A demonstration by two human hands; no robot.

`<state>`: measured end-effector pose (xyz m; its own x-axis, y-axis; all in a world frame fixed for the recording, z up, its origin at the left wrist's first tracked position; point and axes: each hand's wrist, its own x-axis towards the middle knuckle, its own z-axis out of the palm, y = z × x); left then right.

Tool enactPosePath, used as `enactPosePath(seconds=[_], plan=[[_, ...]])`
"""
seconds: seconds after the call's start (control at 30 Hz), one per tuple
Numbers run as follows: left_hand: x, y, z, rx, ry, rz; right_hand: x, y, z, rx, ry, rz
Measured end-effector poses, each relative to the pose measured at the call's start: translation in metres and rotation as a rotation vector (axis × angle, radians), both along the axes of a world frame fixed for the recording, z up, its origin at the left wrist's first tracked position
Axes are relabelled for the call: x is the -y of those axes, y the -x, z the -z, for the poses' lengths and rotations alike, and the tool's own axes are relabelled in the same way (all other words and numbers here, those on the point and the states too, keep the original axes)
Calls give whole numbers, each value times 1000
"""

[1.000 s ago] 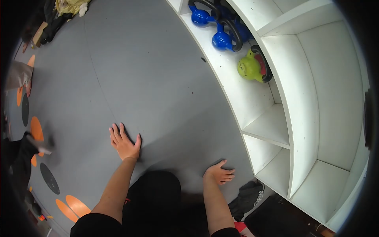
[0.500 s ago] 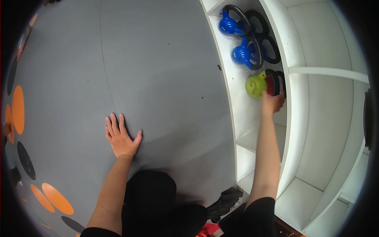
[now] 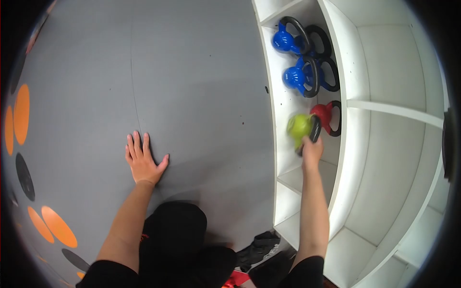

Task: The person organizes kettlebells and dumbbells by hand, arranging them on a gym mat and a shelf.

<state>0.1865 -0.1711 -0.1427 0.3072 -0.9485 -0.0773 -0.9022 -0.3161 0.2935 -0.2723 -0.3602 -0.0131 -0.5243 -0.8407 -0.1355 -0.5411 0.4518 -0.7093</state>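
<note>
My right hand grips the black handle of a lime-green kettlebell, which is tilted and a little blurred inside the low white shelf. Just behind it, against the shelf's back, sits a red kettlebell with a black handle. Farther along the same compartment lie several blue kettlebells, among them a front one and a far one. Flat on the grey floor rests my left hand, its fingers spread and nothing in it.
White shelf dividers stand on the right, with another shelf section beyond. Orange floor spots and dark ones mark the left side. A black strapped item lies by the shelf's near end, close to my knees.
My right hand has drawn the green kettlebell toward me and to the left, away from the red one, which now shows fully. My left hand stays on the floor; the view has shifted slightly.
</note>
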Motion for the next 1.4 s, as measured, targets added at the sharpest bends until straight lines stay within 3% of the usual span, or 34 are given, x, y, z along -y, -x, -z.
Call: enactPosePath(seconds=[0.1, 0.27, 0.33, 0.43, 0.5, 0.53, 0.6, 0.7, 0.73, 0.87, 1.0, 1.07, 1.13, 1.17, 1.23, 1.3, 1.37, 1.4], plan=[[-6, 2, 0, -19, -20, -18, -56, -34, -37, 70, -183, -70], [-4, 2, 3, -6, -2, -9, -163, -84, -44, 165, -634, -293], [-6, 5, 3, 9, -11, -3, -208, -101, -40, 152, -622, -534], [-7, 0, 13, 40, 16, 3, -257, -131, -56, 188, -653, -615], [-8, 7, 16, 33, 41, 22, -308, -127, -58, 78, -546, -786], [-5, 6, 15, 50, 55, 15, -321, -129, -57, 70, -542, -768], [-8, 8, 11, 66, 68, 13, -352, -136, -59, 97, -647, -409], [-9, 10, 12, 108, 75, 21, -403, -136, -40, -2, -646, -302], [-9, 11, 11, 122, 58, 16, -421, -136, -35, -64, -619, -383], [-10, 13, 11, 127, 51, 9, -450, -151, -32, -36, -488, -320], [-14, 11, 9, 100, 51, 5, -408, -143, -55, 120, -697, -188], [-10, 11, 7, 86, 34, -3, -373, -124, -60, 274, -243, -232], [-8, 10, 6, 81, 32, -4, -303, -94, -66, 167, -195, -170], [-8, 10, 6, 79, 23, 1, -258, -81, -67, -8, -217, -156], [-8, 10, 6, 68, 23, 2, -172, -38, -40, -207, -8, -259], [-6, 9, 7, 60, 21, -3, -82, 1, -9, -465, 57, -192], [-5, 9, 5, 46, 38, 2, -3, 68, 30, -769, 275, -74], [-4, 8, 5, 42, 35, -3, 25, 72, 24, -790, 221, 53]])
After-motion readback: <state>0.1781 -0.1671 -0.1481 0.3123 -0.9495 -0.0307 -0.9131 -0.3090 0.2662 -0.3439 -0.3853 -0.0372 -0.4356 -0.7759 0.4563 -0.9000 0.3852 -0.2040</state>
